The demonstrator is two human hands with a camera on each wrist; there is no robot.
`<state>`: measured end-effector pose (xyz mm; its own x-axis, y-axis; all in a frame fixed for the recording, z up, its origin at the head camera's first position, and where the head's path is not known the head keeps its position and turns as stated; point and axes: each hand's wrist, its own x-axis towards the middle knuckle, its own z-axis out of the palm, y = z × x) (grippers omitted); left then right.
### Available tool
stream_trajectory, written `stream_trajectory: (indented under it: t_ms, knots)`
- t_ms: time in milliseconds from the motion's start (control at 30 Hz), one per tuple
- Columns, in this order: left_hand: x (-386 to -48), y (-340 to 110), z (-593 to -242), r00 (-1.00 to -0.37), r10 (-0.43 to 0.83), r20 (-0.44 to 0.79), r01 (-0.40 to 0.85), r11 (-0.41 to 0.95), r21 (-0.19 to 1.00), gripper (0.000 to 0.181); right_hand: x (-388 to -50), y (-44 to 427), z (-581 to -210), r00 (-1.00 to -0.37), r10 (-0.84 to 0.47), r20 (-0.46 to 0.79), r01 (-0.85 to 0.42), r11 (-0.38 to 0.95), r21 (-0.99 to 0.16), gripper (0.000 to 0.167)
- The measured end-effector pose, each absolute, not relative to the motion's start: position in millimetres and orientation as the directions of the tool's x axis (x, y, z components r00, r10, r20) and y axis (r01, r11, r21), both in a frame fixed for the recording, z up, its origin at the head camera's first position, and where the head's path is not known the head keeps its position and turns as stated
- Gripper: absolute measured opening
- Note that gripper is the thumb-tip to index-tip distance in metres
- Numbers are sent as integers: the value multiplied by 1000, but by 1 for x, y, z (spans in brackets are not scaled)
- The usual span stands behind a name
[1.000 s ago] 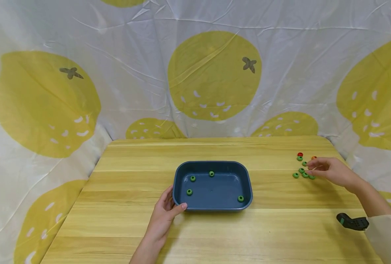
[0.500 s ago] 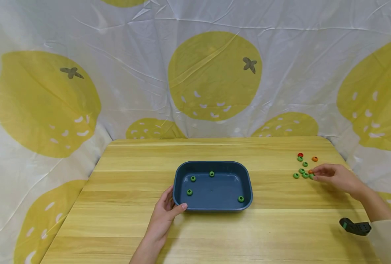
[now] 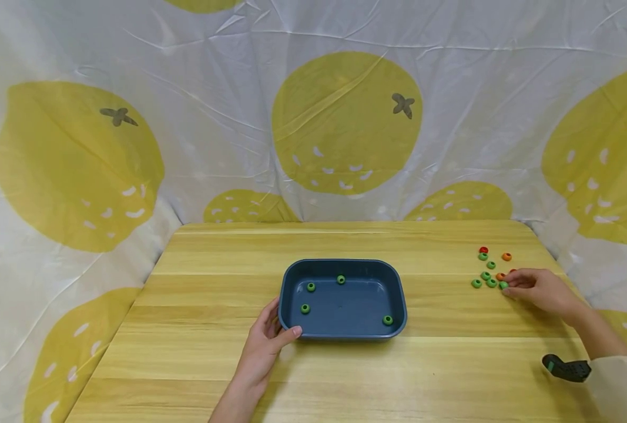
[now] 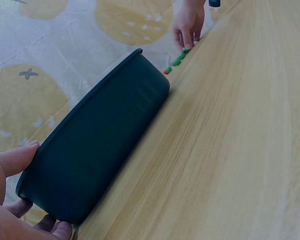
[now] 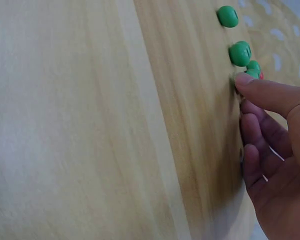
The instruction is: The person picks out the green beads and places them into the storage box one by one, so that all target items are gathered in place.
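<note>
A dark blue rectangular box stands on the table; several green beads lie spread on its floor. My left hand grips its left front corner, thumb over the rim; in the left wrist view the fingers of that hand curl at the bottom of the box. At the right, the thumb and forefinger of my right hand pinch a green bead at table level. The right wrist view shows this hand beside other green beads, its thumb partly hiding the pinched one.
Around the right fingertips lie more green beads, orange beads and a red bead; another red one is partly hidden by the fingers. A black device is by the right sleeve. A lemon-patterned cloth hangs behind the table.
My right hand has come down and nearer from beside the upper beads, uncovering the orange ones, and its fingertips have closed on a green bead. The left hand and box have kept their place.
</note>
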<state>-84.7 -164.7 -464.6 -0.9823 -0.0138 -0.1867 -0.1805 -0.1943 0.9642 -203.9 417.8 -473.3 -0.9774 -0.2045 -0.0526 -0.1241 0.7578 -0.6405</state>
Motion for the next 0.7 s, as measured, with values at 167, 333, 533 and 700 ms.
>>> stream_trajectory:
  t_ms: [167,333,533,700]
  knots:
    - [-85,-165,-465,-982,-17,-190,-183,-188,965,81,-203,418,-475,-981,-192,-38,-129,781,-611,34]
    - [-86,-165,-466,-982,-17,-186,-179,-194,965,80,-202,418,-474,-983,-182,-36,-121,777,-618,36]
    - [-85,-165,-466,-982,-16,-186,-179,-198,964,81,-204,419,-471,-981,-193,-37,-127,767,-628,36]
    - [-85,-165,-465,-984,-12,-180,-174,-198,965,82,-209,414,-464,-977,-207,-56,-130,777,-616,37]
